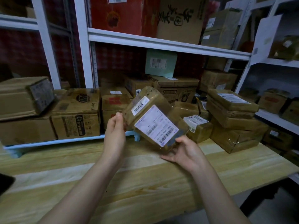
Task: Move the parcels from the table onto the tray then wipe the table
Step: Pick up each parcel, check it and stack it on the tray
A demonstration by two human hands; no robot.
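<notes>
A brown taped parcel [152, 113] with white shipping labels hangs tilted in the air above the wooden table [145, 180]. My left hand [115, 131] grips its left edge. My right hand [184, 151] holds its lower right corner from underneath. More brown parcels lie on the table at the right: a stack of flat ones [233, 120] and a small labelled one [198, 126]. A light blue tray [53, 141] at the table's far left edge carries several cardboard boxes [76, 113].
White metal shelving [161, 42] packed with cardboard boxes stands behind and to the right of the table. A dark object [5, 183] sits at the table's left edge. The table's front edge runs along the lower right, with floor beyond.
</notes>
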